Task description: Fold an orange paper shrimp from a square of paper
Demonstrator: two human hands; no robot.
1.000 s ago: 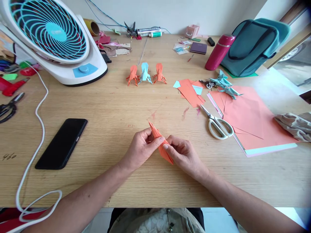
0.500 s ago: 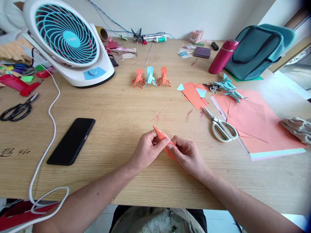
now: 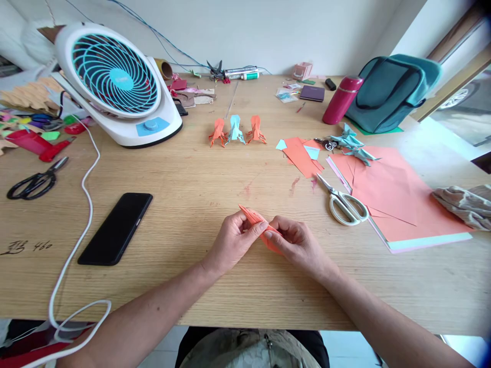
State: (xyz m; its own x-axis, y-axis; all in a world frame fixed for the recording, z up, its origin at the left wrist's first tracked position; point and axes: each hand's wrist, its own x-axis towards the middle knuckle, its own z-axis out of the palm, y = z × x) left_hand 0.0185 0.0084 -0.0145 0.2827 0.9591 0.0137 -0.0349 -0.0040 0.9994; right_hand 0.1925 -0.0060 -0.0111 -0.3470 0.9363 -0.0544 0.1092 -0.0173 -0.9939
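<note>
1. Left hand (image 3: 233, 240) is pinching the folded orange paper (image 3: 251, 214) between thumb and fingertips; the fingers are closed narrow on it.
2. Right hand (image 3: 295, 243) is gripping the other end of the same piece, fingers curled tight over it. Most of that end is hidden under the fingers.
3. The paper is sitting just above the desk (image 3: 192, 179), near the front edge and centred between the two hands, with its pointed tip sticking out up-left.
4. Risk: the hands are pinching close together on a thin, many-layered piece, so uneven pressure could be pushing a crease off-line or tearing a layer at the fold.
5. Risk: the free tip is unsupported, so a twist from either hand could be bending or crumpling it.
6. Risk: the fan (image 3: 118, 87) is facing across the desk. I cannot tell if it is running, but airflow could be lifting the loose orange scraps (image 3: 303, 153) or the three small paper figures (image 3: 237, 130) standing further back.
7. Risk: the white scissors (image 3: 345, 204) are lying just beside the right forearm with the blades pointing away, so a sideways elbow move could be knocking them.
8. The phone (image 3: 117, 227) and the white cable (image 3: 82, 204) are lying well apart on the left, so they are low risk.
</note>
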